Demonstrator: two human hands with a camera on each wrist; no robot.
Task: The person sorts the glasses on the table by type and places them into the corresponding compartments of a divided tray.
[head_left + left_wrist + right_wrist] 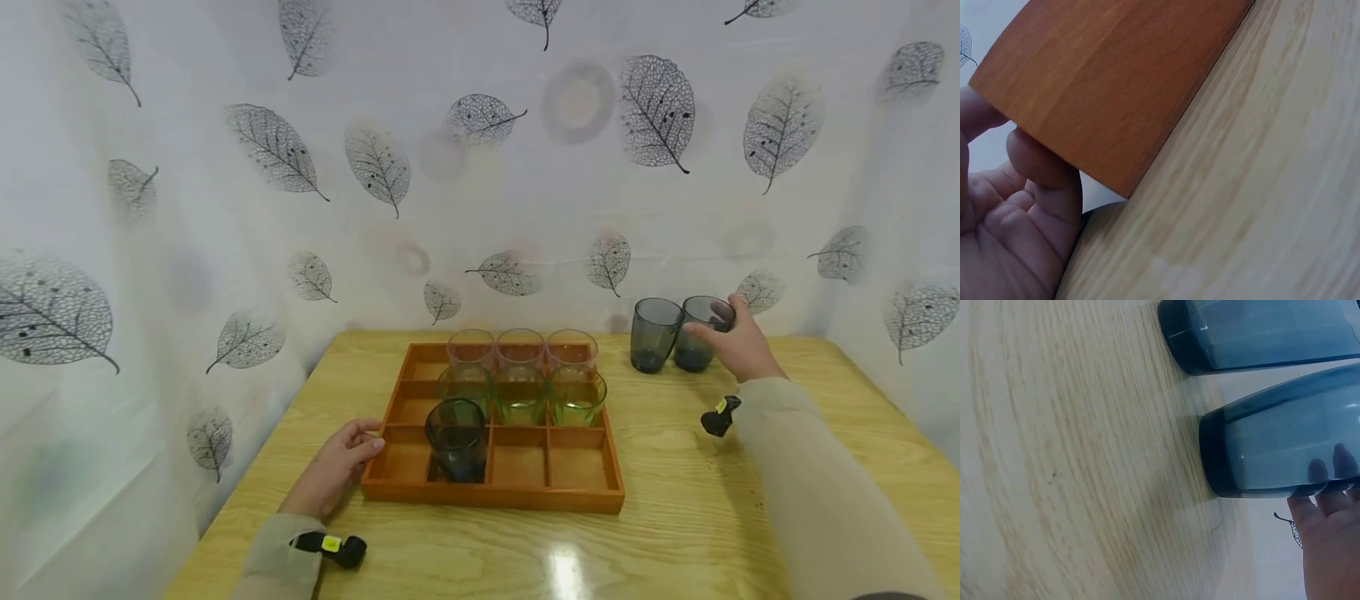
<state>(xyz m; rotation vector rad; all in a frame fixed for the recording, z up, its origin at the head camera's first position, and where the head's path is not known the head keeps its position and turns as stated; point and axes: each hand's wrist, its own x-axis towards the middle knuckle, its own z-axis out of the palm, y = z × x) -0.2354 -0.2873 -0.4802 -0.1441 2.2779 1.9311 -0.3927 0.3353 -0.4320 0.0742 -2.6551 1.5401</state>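
Note:
My right hand (742, 343) holds a dark blue-grey glass (692, 354) near its rim, thumb in front and fingers round the far side. A matching glass (649, 337) stands just left of it on the table. In the right wrist view, the held glass (1291, 434) stands upright with its base at the tabletop. My left hand (333, 471) touches the left wall of a divided wooden tray (495, 493); in the left wrist view its fingers (1044, 159) rest against the tray's corner. Another dark glass (457, 442) stands in the tray's front row, second compartment from the left.
Three green-tinted glasses (520, 398) occupy the tray's middle row, with three pale pinkish ones (520, 346) behind them. The pale wooden table (465, 550) meets a leaf-printed curtain (420, 167) at the back and sides.

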